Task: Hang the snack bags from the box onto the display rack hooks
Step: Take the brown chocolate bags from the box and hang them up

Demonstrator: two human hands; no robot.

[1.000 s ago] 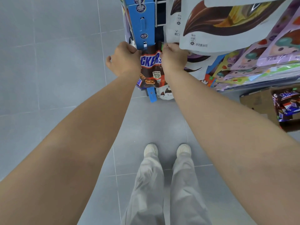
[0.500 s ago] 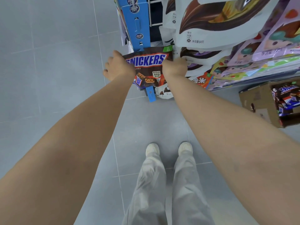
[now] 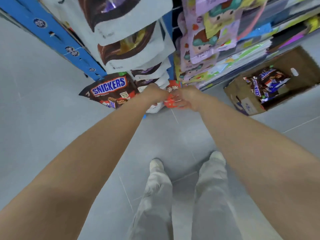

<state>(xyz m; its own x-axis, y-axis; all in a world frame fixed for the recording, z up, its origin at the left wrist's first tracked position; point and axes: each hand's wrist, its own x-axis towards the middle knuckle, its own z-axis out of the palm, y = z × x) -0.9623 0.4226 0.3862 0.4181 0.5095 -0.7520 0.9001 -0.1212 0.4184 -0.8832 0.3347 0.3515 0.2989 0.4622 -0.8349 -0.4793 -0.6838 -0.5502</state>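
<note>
While the brown Snickers snack bag hangs low on the blue display rack, left hand touches a small red snack packet beside it; fingers blurred, grip unclear. Right hand fingers curl under that packet. Brown cardboard box sits to the right.

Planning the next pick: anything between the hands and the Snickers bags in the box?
Left hand and right hand are on a red bag; only bare floor lies between them and the open box, Snickers bags exposed.
</note>
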